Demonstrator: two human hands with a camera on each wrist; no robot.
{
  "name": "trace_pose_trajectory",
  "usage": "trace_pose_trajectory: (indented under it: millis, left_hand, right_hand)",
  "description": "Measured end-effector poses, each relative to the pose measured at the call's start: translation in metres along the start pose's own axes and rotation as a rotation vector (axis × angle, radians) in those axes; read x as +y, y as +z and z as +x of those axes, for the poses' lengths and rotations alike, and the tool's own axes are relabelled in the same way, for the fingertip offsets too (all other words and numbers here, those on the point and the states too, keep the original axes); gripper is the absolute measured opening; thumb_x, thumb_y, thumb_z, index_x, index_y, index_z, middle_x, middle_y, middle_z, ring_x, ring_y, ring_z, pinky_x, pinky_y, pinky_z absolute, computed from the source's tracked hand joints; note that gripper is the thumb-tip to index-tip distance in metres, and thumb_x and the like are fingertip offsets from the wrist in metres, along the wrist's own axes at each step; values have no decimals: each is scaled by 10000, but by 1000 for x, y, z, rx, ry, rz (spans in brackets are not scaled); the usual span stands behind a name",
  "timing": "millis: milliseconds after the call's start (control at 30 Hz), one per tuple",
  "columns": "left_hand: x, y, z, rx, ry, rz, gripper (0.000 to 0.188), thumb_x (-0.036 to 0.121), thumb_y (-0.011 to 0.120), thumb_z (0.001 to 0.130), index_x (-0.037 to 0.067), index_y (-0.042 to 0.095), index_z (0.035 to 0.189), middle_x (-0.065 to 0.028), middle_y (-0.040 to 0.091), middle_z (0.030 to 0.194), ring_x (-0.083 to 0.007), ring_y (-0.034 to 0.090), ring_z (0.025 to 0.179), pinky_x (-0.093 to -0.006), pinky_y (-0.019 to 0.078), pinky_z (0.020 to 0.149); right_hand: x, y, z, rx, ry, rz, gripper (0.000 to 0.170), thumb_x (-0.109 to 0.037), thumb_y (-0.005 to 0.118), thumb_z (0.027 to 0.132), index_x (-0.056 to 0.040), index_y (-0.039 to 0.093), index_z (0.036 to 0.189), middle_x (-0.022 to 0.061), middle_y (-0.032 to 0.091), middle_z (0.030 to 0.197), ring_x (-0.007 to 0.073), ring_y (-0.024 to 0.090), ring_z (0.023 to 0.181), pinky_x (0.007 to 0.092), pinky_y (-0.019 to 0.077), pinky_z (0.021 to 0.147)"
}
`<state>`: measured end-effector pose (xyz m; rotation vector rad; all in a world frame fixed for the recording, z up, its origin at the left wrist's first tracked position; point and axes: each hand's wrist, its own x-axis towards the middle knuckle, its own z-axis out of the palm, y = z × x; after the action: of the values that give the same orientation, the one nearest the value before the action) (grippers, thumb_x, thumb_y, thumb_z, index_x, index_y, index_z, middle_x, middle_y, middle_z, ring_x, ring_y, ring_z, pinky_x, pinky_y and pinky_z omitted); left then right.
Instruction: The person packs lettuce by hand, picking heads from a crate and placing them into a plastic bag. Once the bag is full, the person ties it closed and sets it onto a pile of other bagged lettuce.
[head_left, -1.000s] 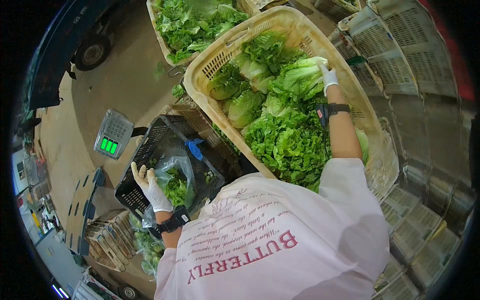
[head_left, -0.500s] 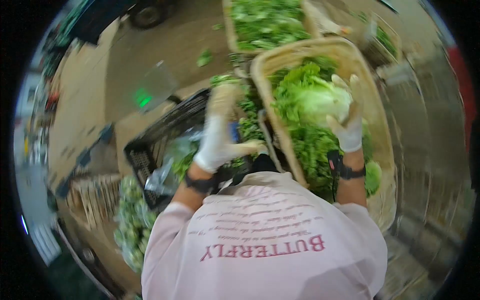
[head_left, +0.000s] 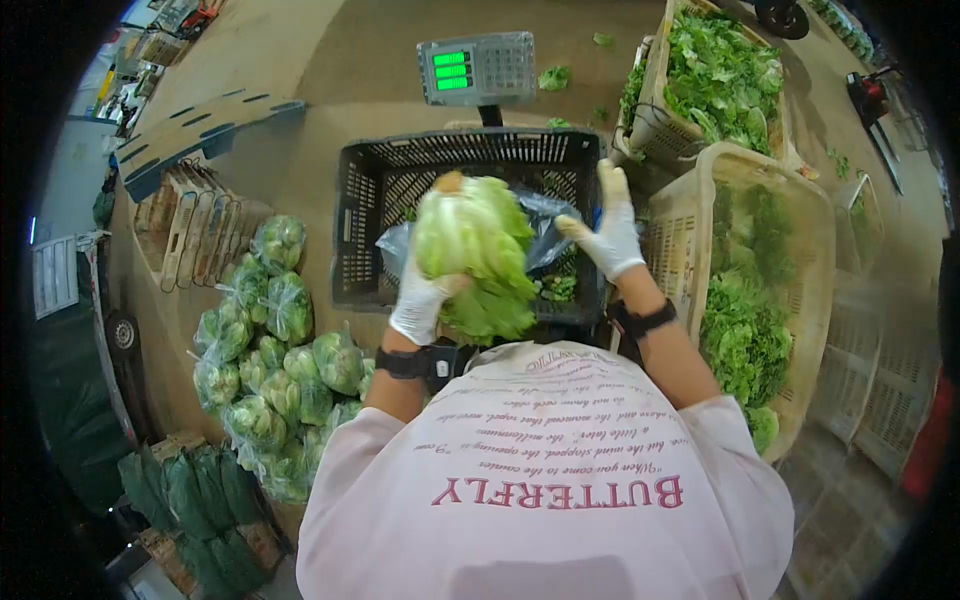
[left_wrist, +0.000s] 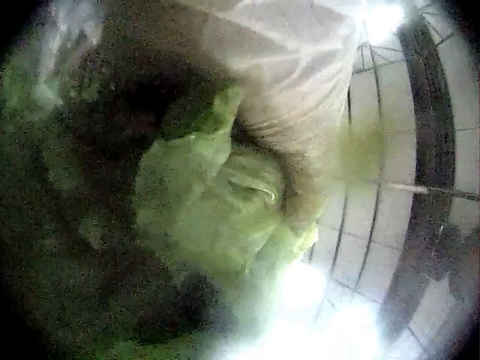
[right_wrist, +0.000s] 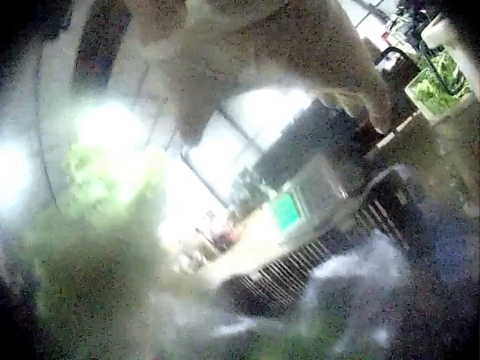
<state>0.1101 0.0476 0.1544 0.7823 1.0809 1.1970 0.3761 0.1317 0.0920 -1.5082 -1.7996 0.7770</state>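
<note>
In the head view a head of lettuce (head_left: 475, 250) is held above the black crate (head_left: 460, 146) by the left hand (head_left: 422, 305), its gloved fingers partly hidden by the leaves. The left wrist view shows the white glove (left_wrist: 289, 112) against pale green leaves (left_wrist: 210, 202), blurred. To the lettuce's right, the gloved right hand (head_left: 612, 235) is spread, thumb and fingers apart, holding nothing. In the right wrist view its fingers (right_wrist: 352, 67) extend over the crate. A clear plastic bag (head_left: 545, 228) lies in the crate, partly behind the lettuce.
A scale display (head_left: 478, 70) with green digits stands behind the crate. At right is a cream basket (head_left: 672, 240) of lettuce, with another full basket (head_left: 655, 125) beyond it. Bagged lettuces (head_left: 285, 385) are piled on the floor at left, near stacked crates (head_left: 190, 225).
The view has swung toward the black crate. The lettuce has left the cream basket, where the right hand was at it, and is now in the left hand; the right hand has moved off it.
</note>
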Motion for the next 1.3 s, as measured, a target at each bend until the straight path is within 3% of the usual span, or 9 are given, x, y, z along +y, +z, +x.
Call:
trace_pose_trajectory:
  millis: [233, 300, 400, 467, 700, 867, 900, 1067, 1300]
  left_hand:
    - [-54, -73, -19, 180, 38, 266, 555, 77, 584, 808, 35, 393, 1328, -96, 540, 1211, -206, 552, 1060, -319, 466, 873]
    - [-71, -78, -8, 179, 47, 300, 566, 105, 599, 822, 35, 374, 1336, -90, 534, 1218, -206, 554, 1055, -323, 466, 876]
    - [-96, -70, 17, 95, 12, 292, 590, 194, 624, 849, 45, 344, 1347, -93, 522, 1219, -223, 561, 1023, -353, 475, 871]
    - [-87, -45, 29, 52, 9, 261, 598, 208, 631, 846, 47, 344, 1346, -96, 518, 1223, -225, 558, 1028, -362, 476, 872]
    - [-54, 6, 50, -149, -73, 106, 698, 256, 717, 795, 44, 350, 1349, -90, 499, 1254, -219, 524, 1093, -358, 448, 921]
    - [-56, 49, 55, -190, -149, -24, 595, 319, 598, 870, 56, 352, 1343, -110, 504, 1247, -269, 533, 1097, -408, 462, 921]
    - [-59, 56, 56, -186, -149, -18, 595, 319, 598, 870, 56, 352, 1343, -110, 504, 1247, -269, 533, 1097, -408, 462, 921]
    - [-53, 80, 45, -10, -289, -122, 604, 377, 572, 880, 81, 351, 1357, -109, 492, 1275, -289, 518, 1119, -424, 456, 936]
    - [-48, 68, 16, 161, -285, -41, 660, 434, 588, 859, 94, 346, 1370, -107, 480, 1301, -301, 505, 1140, -439, 445, 950]
  right_hand:
    - [74, 42, -41, -144, 164, 52, 755, -438, 691, 765, -97, 391, 1368, 237, 292, 1438, 387, 283, 1332, 407, 246, 1095]
    - [63, -7, -51, -56, 274, 349, 615, -358, 693, 782, -88, 486, 1294, 210, 369, 1398, 359, 349, 1296, 395, 281, 1078]
    - [99, -110, -56, 270, 9, 115, 327, -200, 666, 774, -52, 622, 1061, 165, 548, 1212, 300, 472, 1195, 367, 344, 1033]
    - [121, -164, -76, 403, 95, -393, 509, -339, 672, 775, -120, 547, 1216, 132, 480, 1310, 316, 438, 1225, 398, 359, 1031]
    - [146, -228, -122, -763, 887, -347, 935, -743, 428, 788, 13, 413, 1339, 250, 408, 1367, 359, 468, 1205, 392, 368, 1007]
    - [179, -274, -119, -292, 754, 184, 811, -672, 543, 777, -105, 445, 1347, 168, 440, 1377, 308, 421, 1267, 411, 374, 1015]
    - [183, -292, -108, -76, 648, -116, 750, -605, 578, 796, -105, 455, 1342, 135, 482, 1347, 286, 472, 1216, 389, 409, 972]
    - [322, -351, -31, 596, 1056, 495, 576, -449, 545, 886, -74, 468, 1316, 72, 619, 1112, 112, 604, 760, 194, 430, 486]
    - [486, -344, 28, 631, 1268, 404, 664, -524, 486, 880, -65, 422, 1355, 138, 513, 1281, 251, 544, 1028, 368, 461, 822]
